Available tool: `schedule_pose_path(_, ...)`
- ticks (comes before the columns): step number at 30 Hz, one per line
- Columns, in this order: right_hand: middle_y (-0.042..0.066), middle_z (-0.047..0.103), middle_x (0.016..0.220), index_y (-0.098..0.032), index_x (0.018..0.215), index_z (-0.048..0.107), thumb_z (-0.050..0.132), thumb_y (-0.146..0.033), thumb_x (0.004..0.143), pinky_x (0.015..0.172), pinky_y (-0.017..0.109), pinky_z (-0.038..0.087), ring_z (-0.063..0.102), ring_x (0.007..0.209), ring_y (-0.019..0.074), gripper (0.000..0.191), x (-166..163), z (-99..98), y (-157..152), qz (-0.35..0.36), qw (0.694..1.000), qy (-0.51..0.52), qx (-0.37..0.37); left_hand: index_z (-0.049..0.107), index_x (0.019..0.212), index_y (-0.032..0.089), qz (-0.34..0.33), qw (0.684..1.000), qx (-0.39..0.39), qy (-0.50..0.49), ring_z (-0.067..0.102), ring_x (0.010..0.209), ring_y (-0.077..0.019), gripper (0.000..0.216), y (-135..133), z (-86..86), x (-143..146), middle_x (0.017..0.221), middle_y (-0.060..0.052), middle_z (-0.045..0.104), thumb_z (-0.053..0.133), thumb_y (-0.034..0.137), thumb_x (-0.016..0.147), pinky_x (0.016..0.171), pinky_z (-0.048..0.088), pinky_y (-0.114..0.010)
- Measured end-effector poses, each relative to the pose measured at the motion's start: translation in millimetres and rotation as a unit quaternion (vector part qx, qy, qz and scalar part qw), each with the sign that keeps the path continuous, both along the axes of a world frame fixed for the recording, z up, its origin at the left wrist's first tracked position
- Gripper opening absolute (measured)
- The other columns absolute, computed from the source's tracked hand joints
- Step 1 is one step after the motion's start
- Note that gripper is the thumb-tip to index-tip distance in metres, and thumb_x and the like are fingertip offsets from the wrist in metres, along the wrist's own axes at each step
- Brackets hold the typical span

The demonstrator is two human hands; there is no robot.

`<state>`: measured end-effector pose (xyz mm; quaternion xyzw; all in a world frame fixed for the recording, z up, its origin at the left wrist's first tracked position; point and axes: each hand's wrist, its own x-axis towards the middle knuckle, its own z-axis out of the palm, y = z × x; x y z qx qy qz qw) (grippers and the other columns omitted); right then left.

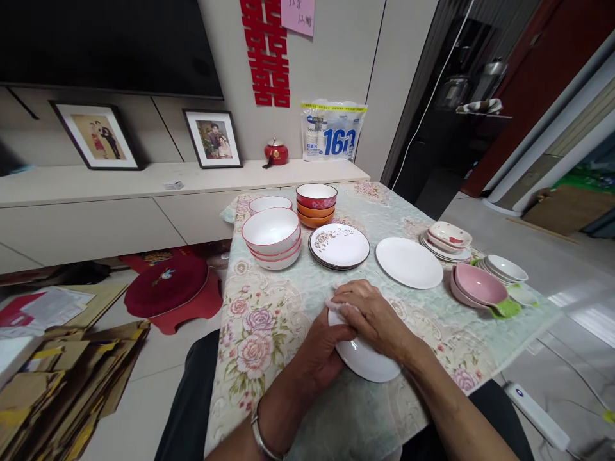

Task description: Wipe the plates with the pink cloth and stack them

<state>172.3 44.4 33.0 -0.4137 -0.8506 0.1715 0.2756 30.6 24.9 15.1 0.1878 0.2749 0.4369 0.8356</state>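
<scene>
A white plate lies near the front edge of the table with the floral cloth. My left hand grips the plate's left rim, fingers curled around it. My right hand rests on top of the plate with fingers pressed down on a small pale cloth or tissue that peeks out by the fingertips. Most of the plate is hidden under both hands.
Stacked white bowls, red and orange bowls, patterned plates, a plain white plate, pink bowls and small dishes stand across the table. Cardboard and a red cushion lie on the floor at left.
</scene>
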Motion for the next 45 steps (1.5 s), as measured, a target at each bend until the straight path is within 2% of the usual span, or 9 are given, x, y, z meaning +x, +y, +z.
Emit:
schedule_pose_path(6, 0.011, 0.071, 0.094, -0.016, 0.091, 0.07, 0.039, -0.032, 0.103, 0.084, 0.036, 0.044, 0.062, 0.093, 0.0243, 0.038, 26.0, -9.3, 12.1, -0.234, 0.964, -0.115, -0.058, 0.068, 0.112, 0.013, 0.022, 0.999, -0.024, 0.022, 0.065, 0.099, -0.0301, 0.063, -0.6, -1.1, -2.6, 0.1, -0.01, 0.075, 0.077, 0.006, 0.05, 0.084, 0.049, -0.037)
schedule_pose_path(12, 0.015, 0.069, 0.089, -0.013, 0.089, 0.07, 0.038, -0.029, 0.102, 0.08, 0.038, 0.043, 0.062, 0.089, 0.0284, 0.038, 30.0, -16.5, 10.6, -0.313, 0.927, -0.206, 0.0, 0.062, 0.125, 0.016, 0.072, 0.997, -0.024, 0.007, 0.065, 0.103, -0.0293, 0.075, -3.4, -4.3, 1.9, 0.11, -0.011, 0.074, 0.08, 0.008, 0.054, 0.087, 0.049, -0.038)
schedule_pose_path(16, 0.016, 0.069, 0.106, -0.013, 0.107, 0.069, 0.043, -0.03, 0.1, 0.088, 0.041, 0.046, 0.06, 0.101, 0.0296, 0.032, 17.0, -16.1, 8.0, -0.258, 0.957, -0.128, 0.028, 0.064, 0.12, 0.017, 0.05, 0.998, -0.028, 0.016, 0.065, 0.102, -0.0299, 0.072, -4.2, -2.1, 3.8, 0.105, -0.009, 0.075, 0.075, 0.003, 0.05, 0.085, 0.049, -0.038)
schedule_pose_path(20, 0.009, 0.067, 0.123, -0.021, 0.118, 0.067, 0.044, -0.032, 0.102, 0.099, 0.039, 0.045, 0.057, 0.116, 0.0241, 0.031, -1.2, 0.0, -3.2, -0.066, 0.998, -0.023, 0.005, 0.07, 0.103, 0.019, 0.015, 0.999, -0.013, 0.031, 0.067, 0.098, -0.0287, 0.052, -4.8, 2.5, 3.0, 0.099, -0.006, 0.075, 0.074, 0.004, 0.053, 0.083, 0.048, -0.036)
schedule_pose_path(24, 0.003, 0.07, 0.119, -0.024, 0.12, 0.066, 0.038, -0.029, 0.105, 0.105, 0.035, 0.042, 0.058, 0.116, 0.0181, 0.032, -9.8, 11.8, -11.1, 0.079, 0.996, 0.036, -0.023, 0.071, 0.091, 0.02, 0.007, 1.0, 0.017, 0.007, 0.065, 0.103, -0.0277, 0.036, -4.9, 3.9, 2.2, 0.098, -0.005, 0.074, 0.075, 0.007, 0.058, 0.088, 0.047, -0.037)
schedule_pose_path(29, 0.007, 0.069, 0.12, -0.021, 0.114, 0.07, 0.043, -0.029, 0.103, 0.1, 0.038, 0.043, 0.058, 0.114, 0.0224, 0.03, 2.7, -1.8, 1.4, -0.068, 0.997, -0.02, -0.014, 0.069, 0.1, 0.017, 0.012, 0.999, -0.001, 0.033, 0.066, 0.094, -0.0274, 0.05, -3.4, -0.8, 1.1, 0.093, -0.006, 0.074, 0.073, 0.003, 0.053, 0.083, 0.047, -0.036)
schedule_pose_path(37, 0.013, 0.068, 0.087, -0.016, 0.084, 0.071, 0.039, -0.03, 0.101, 0.083, 0.04, 0.047, 0.061, 0.091, 0.028, 0.039, 30.6, -14.7, 12.2, -0.288, 0.945, -0.156, -0.015, 0.064, 0.123, 0.015, 0.062, 0.998, -0.011, -0.007, 0.064, 0.107, -0.0311, 0.07, -4.4, -4.9, 2.7, 0.109, -0.011, 0.074, 0.081, 0.011, 0.055, 0.093, 0.047, -0.04)
schedule_pose_path(41, 0.015, 0.068, 0.096, -0.015, 0.099, 0.072, 0.04, -0.028, 0.101, 0.088, 0.042, 0.048, 0.061, 0.098, 0.0286, 0.035, 23.4, -18.1, 10.1, -0.276, 0.952, -0.13, 0.028, 0.064, 0.123, 0.016, 0.054, 0.998, -0.011, -0.01, 0.065, 0.106, -0.0321, 0.074, -4.9, -3.8, 5.0, 0.104, -0.01, 0.076, 0.08, 0.006, 0.052, 0.094, 0.047, -0.043)
schedule_pose_path(45, 0.012, 0.067, 0.117, -0.019, 0.115, 0.069, 0.041, -0.028, 0.102, 0.096, 0.041, 0.048, 0.059, 0.111, 0.0253, 0.032, 5.4, -10.8, 1.9, -0.126, 0.991, -0.032, 0.046, 0.068, 0.11, 0.019, 0.03, 0.999, -0.016, 0.001, 0.067, 0.101, -0.0298, 0.061, -5.3, -3.0, 5.2, 0.098, -0.006, 0.075, 0.077, 0.003, 0.051, 0.091, 0.048, -0.041)
